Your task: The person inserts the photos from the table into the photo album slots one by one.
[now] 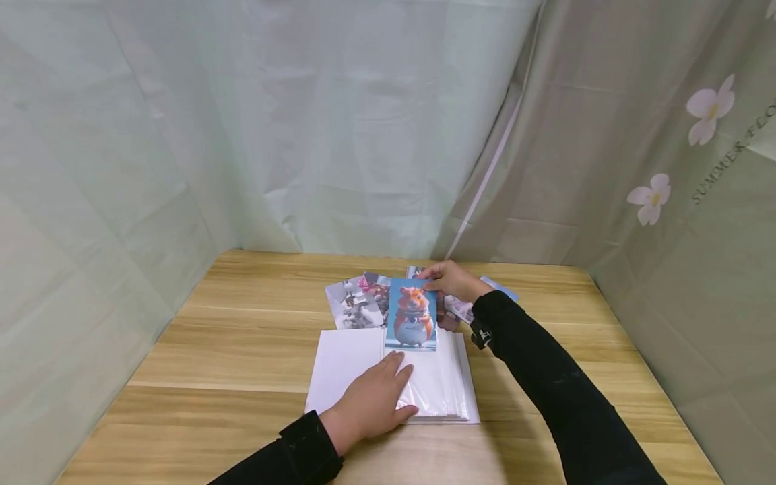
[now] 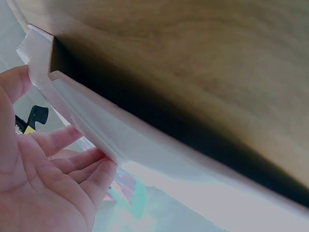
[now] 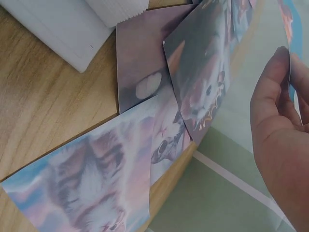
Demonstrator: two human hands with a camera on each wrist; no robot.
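Observation:
An open white photo album [image 1: 348, 347] lies on the wooden table, clear plastic sleeves on its right side. My left hand [image 1: 370, 399] rests on the album with fingers spread; the left wrist view shows its fingertips [image 2: 104, 159] touching the album's edge. Between thumb and fingers my right hand [image 1: 456, 279] pinches the top right corner of a blue picture card [image 1: 412, 315] with an orange hamster. That card is upright above the album's upper part. In the right wrist view only a sliver of the card shows beside the right hand [image 3: 277, 104].
Several other picture cards [image 1: 354, 304] lie overlapping behind the album. One pastel card with a furry animal [image 3: 96, 179] is close under the right wrist. Fabric curtains [image 1: 376, 135] enclose the wooden table [image 1: 242, 337] at the back and sides.

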